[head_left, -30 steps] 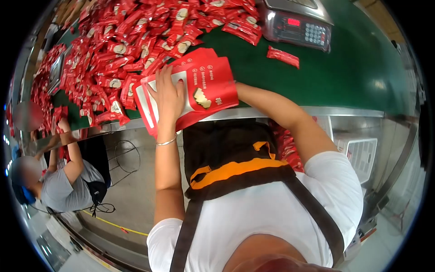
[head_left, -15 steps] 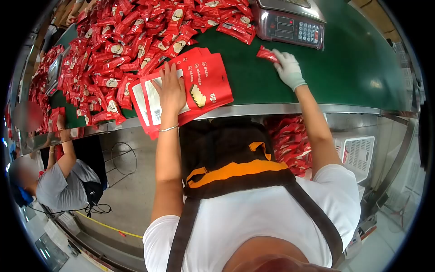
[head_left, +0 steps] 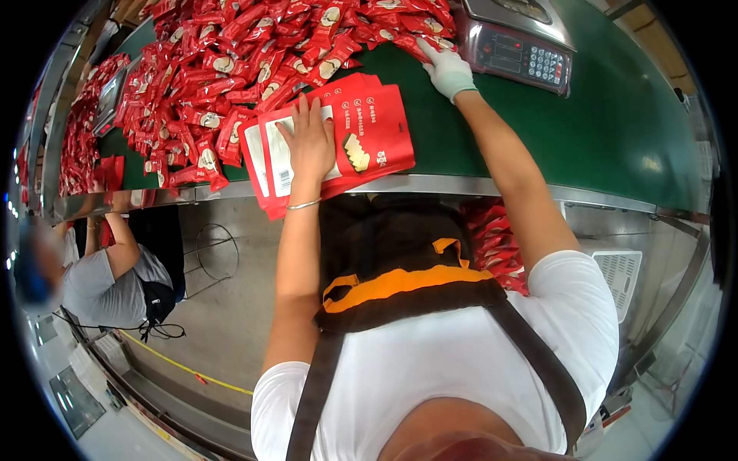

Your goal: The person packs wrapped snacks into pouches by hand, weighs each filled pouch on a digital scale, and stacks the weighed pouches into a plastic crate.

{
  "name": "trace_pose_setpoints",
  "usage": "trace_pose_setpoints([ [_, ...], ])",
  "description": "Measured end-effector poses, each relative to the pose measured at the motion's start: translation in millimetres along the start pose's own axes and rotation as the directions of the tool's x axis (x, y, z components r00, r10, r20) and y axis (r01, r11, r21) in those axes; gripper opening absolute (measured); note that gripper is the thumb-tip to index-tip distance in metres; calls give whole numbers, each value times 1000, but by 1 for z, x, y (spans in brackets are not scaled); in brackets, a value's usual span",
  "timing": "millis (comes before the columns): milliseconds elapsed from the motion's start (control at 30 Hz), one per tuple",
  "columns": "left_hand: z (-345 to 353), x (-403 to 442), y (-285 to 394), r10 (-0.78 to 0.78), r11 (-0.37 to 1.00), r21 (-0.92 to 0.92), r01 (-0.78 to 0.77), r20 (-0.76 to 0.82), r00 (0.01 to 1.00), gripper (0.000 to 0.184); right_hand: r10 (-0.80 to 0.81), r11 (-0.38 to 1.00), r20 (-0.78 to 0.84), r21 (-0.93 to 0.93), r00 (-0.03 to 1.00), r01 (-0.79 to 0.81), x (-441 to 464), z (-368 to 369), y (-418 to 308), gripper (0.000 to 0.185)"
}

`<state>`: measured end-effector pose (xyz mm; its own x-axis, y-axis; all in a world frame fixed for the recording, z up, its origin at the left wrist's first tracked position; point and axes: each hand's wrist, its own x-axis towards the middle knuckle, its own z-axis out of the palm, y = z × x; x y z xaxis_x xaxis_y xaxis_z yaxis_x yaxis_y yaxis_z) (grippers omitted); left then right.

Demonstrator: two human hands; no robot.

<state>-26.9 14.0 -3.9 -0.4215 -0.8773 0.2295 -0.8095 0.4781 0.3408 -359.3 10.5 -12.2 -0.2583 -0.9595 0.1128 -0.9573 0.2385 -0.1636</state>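
My bare left hand (head_left: pixel 311 150) lies with fingers spread on a small stack of flat red pouches (head_left: pixel 377 123) at the table's near edge. The pouches carry white print and a picture of pale, wavy-edged pieces. My right hand (head_left: pixel 450 73), in a white glove, reaches to the right end of a large pile of small red snack packets (head_left: pixel 223 65). Its fingers are stretched over a red packet (head_left: pixel 411 48) beside the weighing scale (head_left: pixel 515 54), and their undersides are hidden.
The green table (head_left: pixel 615 131) has a metal front edge (head_left: pixel 453 184). Another scale (head_left: pixel 111 100) stands at the left, near a co-worker in a grey shirt (head_left: pixel 115 284). Below the table are more red packets (head_left: pixel 492 238) and a white crate (head_left: pixel 619 276).
My right hand has moved left and away from me, from the bare table to the pile. The small packet at its fingertips no longer shows. My left hand stays on the pouches.
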Motion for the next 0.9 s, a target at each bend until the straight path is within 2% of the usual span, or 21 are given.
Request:
trace_pose_setpoints([
  [33,1,0,-1,3,1000,-10,-3,-5,1000,52,-36,996,-20,80,999,37,-9,1,5,57],
  [67,1,0,-2,4,1000,-21,-4,-7,1000,52,-36,996,-10,82,999,37,-27,-2,5,57],
  [133,3,-1,-2,-1,999,-36,0,-20,1000,51,-94,975,-101,192,990,112,-82,-25,0,56],
  [200,4,-1,-3,-11,999,-47,9,-48,999,51,-134,953,-100,261,986,156,-139,-48,-3,56],
  [233,2,-2,-2,-9,998,-60,6,-53,999,51,-134,953,-93,262,987,155,-157,-54,-5,56],
  [300,3,0,-3,-9,998,-57,6,-55,998,52,-245,951,-16,191,969,244,-179,-63,-6,59],
  [333,4,-1,-2,-8,999,-53,5,-59,998,52,-237,952,-14,195,971,235,-180,-64,-9,59],
  [433,1,-2,1,-9,998,-68,5,-60,998,53,-416,877,-138,201,899,437,-163,-60,-32,58],
  [533,0,-3,0,16,999,-46,-20,-70,997,55,-363,756,-87,555,928,348,-139,-51,-61,49],
  [567,-2,-4,0,11,999,-44,-14,-75,997,55,-370,752,-89,555,925,355,-130,-41,-67,49],
  [633,-4,-3,3,25,998,-59,-31,-101,995,57,-410,743,64,602,910,293,-107,-12,-73,43],
  [667,-5,-4,5,27,998,-58,-33,-102,994,57,-409,744,61,601,910,293,-95,4,-76,43],
  [733,-9,-5,10,87,996,35,-83,-124,988,59,-713,595,-30,502,700,627,-73,28,-84,35],
  [800,-16,-5,15,148,986,97,-137,-124,981,60,-767,458,-188,508,613,729,-72,37,-104,34],
  [867,-16,-3,12,211,969,156,-192,-119,970,61,-754,498,-51,606,655,621,-71,52,-111,35],
  [900,-13,-1,6,194,981,23,-192,-63,979,60,-738,516,17,659,675,547,-72,53,-112,34],
])
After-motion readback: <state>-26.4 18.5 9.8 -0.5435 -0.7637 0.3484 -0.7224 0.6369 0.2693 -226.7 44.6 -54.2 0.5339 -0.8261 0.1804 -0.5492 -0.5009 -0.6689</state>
